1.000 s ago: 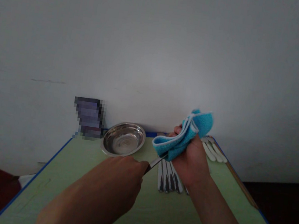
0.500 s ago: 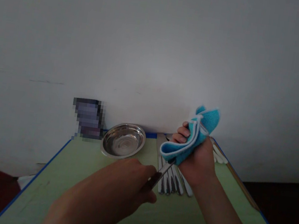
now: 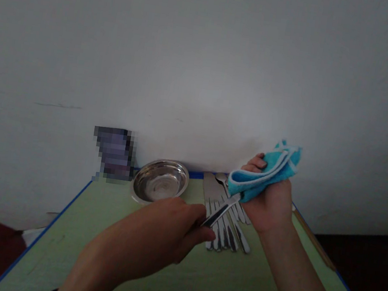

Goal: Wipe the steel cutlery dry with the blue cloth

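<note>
Head camera: the person's left hand (image 3: 175, 229) is clamped on a metal utensil (image 3: 223, 210), held above the green table (image 3: 153, 282), its far end hidden at the blue cloth (image 3: 255, 183). The right hand (image 3: 272, 204) grips that cloth. Cutlery (image 3: 229, 237) lies beneath; a steel bowl (image 3: 161, 185) stands farther left.

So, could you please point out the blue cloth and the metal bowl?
Blue cloth (image 3: 264, 182): head view, on the fold below its white edging.
Metal bowl (image 3: 164, 185): head view, on its bare inner bottom.
</note>
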Motion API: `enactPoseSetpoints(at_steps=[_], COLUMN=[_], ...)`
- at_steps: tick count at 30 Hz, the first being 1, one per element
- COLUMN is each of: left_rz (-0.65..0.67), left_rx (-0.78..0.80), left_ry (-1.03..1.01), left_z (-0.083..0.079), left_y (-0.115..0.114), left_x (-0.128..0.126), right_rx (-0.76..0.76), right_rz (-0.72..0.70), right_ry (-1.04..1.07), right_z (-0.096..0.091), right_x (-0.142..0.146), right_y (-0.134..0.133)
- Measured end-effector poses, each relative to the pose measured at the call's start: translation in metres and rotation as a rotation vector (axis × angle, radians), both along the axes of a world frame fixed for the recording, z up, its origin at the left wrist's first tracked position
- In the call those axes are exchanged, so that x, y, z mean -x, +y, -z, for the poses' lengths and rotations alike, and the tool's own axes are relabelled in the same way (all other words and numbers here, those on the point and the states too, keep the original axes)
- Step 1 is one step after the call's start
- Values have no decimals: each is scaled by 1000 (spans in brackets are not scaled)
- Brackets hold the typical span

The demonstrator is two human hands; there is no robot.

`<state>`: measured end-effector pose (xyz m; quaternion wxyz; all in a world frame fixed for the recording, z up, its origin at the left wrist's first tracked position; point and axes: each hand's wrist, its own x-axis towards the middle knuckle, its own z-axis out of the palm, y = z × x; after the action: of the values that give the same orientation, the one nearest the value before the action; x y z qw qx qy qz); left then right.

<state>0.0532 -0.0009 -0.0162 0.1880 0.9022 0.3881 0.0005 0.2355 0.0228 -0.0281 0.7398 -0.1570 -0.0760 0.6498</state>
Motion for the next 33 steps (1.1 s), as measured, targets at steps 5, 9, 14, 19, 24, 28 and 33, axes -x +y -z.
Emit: enactPoseSetpoints(at_steps=[5, 9, 14, 19, 24, 28, 33], left_rz=[-35, -79, -62, -52, -44, -62, -107], left_rx=[-27, -27, 146, 54, -15, 16, 25], left_ry=[-39, -14, -29, -126, -219, -236, -219], left_z=[1, 3, 1, -1, 3, 10, 18], left_y=[3, 4, 2, 5, 4, 3, 5], left_x=[1, 8, 12, 4, -11, -14, -17], right_rx=[126, 70, -11, -98, -104, -22, 39], right_rz=[-169, -97, 41, 112, 51, 64, 110], right_ry=[-42, -28, -1, 0, -36, -114, -219], right_z=[8, 9, -2, -10, 0, 11, 20], right_x=[34, 23, -12, -15, 18, 37, 38], right_y=[-6, -3, 0, -6, -10, -10, -4])
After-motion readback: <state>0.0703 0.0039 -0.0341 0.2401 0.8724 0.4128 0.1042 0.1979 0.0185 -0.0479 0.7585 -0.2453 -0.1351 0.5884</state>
